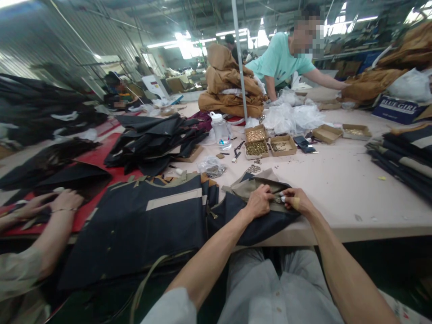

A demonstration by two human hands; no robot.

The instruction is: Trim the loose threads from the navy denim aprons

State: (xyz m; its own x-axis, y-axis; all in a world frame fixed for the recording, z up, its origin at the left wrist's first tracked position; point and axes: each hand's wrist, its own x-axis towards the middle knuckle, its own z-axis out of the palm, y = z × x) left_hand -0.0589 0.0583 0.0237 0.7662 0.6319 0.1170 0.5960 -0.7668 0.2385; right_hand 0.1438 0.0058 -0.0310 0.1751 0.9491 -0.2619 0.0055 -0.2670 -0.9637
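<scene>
A dark cloth piece with a khaki strap (249,225) lies at the table's front edge. My left hand (259,201) is closed on its strap, left of a small metal buckle (278,200). Just right of the buckle, my right hand (297,200) has its fingers pinched together at the strap's end; a small white thing shows at the fingertips, and a tan wrap is round one finger. To the left, a stack of dark garments (175,225) with a beige strip hangs partly over the edge.
Beyond my hands are metal rings (254,168), a box of brass parts (256,149), a clear bottle (221,130) and a pole (240,67). Folded dark cloth (405,153) lies at right. Another person's hands (65,201) work at far left; a person in a green shirt (280,60) leans across behind.
</scene>
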